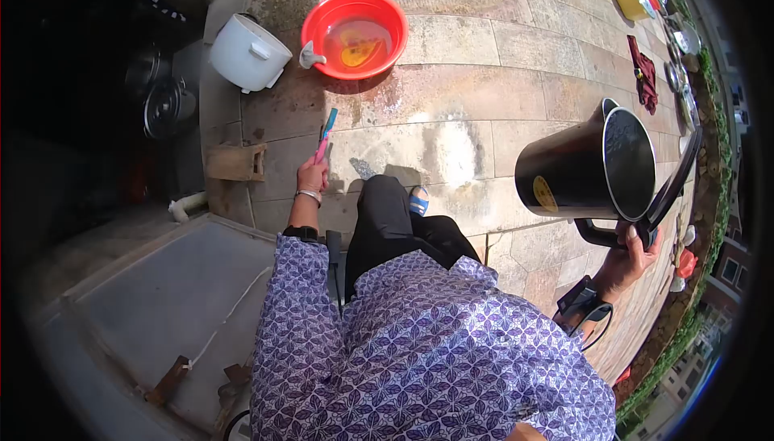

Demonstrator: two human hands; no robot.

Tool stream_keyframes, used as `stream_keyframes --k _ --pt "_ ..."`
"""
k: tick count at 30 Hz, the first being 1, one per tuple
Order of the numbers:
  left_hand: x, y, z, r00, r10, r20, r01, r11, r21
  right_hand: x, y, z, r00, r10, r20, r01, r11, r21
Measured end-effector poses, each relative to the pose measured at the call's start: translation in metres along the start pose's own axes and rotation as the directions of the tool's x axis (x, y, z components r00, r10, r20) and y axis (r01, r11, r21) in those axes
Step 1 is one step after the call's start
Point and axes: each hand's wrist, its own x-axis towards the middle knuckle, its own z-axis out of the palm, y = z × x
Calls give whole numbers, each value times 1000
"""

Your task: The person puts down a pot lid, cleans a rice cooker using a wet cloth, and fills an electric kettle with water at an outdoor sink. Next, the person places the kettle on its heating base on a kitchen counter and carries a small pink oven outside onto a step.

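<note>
In my right hand (637,255) is the handle of a black kettle (564,167). The kettle is tilted on its side with its open mouth facing right, and its black lid (676,179) hangs open beside the rim. My left hand (312,176) is closed around the pink handle of a brush-like tool (329,128), whose blue end points away from me. Ahead of that hand, a red basin (355,0) holds liquid and something yellow-orange. A pale grey object (310,56) hangs over the basin's near left rim.
Left of the basin lies a white pot-like container (250,52). A wooden block (235,162) is near the left wall. A dark red cloth (643,74), a yellow container (634,4) and several dishes line the right side. A grey slab (161,296) is at lower left.
</note>
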Motion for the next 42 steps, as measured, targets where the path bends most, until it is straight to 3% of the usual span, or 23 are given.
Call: stream_keyframes --k 4,6,10,12,14,16,18,19,21,22,23,25,27,29,31,33,35,37,38,42 --pt "61 26 40 993 -24 -114 13 996 -93 52 13 49 1000 4 -11 -5 1000 -28" --pt "104 29 56 993 -65 -99 58 996 -68 66 23 66 993 -13 -121 5 998 -60" --pt "208 50 96 981 -173 -92 160 978 -136 107 56 103 996 44 -79 -53 992 -117" --pt "252 54 111 983 -165 -76 150 973 -173 93 85 94 972 -10 -233 -8 997 -76" --pt "282 65 132 990 -136 38 138 989 -44 112 101 116 985 35 -167 -52 994 -99" --pt "333 68 150 984 -157 89 164 984 -71 133 125 137 985 51 -167 -71 990 -119" --pt "349 90 170 995 3 -95 5 997 83 142 147 133 962 69 -266 -102 988 -115" --pt "360 76 174 996 18 -87 -11 997 78 122 161 117 962 55 -267 -86 991 -107" --pt "387 42 160 967 130 -221 15 832 555 123 175 130 926 52 -373 -111 984 -137" --pt "394 24 152 979 165 -118 -67 814 577 128 185 109 969 98 -227 -126 986 -111" --pt "385 15 147 979 157 -130 -54 814 578 131 192 104 967 106 -234 -136 983 -120" --pt "349 -2 134 994 107 39 -111 835 539 138 207 108 962 128 -242 -162 979 -125" --pt "300 -4 138 998 -23 62 -13 848 530 145 214 112 964 146 -224 -176 977 -122" --pt "253 12 161 975 -14 223 -34 977 210 155 217 119 968 161 -193 -186 975 -118" --pt "187 80 197 944 -116 310 92 991 93 167 217 124 972 174 -159 -192 976 -107" --pt "156 104 226 895 -48 444 99 991 -94 174 213 133 977 182 -113 -194 975 -110" --pt "117 149 251 863 -8 505 94 985 -146 180 213 136 979 190 -67 -197 974 -110" --pt "95 174 267 806 90 584 154 922 -355 187 209 148 981 192 -14 -192 976 -101" --pt "98 170 266 656 277 702 254 795 -551 189 207 156 982 189 22 -186 977 -105" --pt "55 227 258 638 349 686 296 712 -637 191 195 181 985 104 136 -62 957 -283"
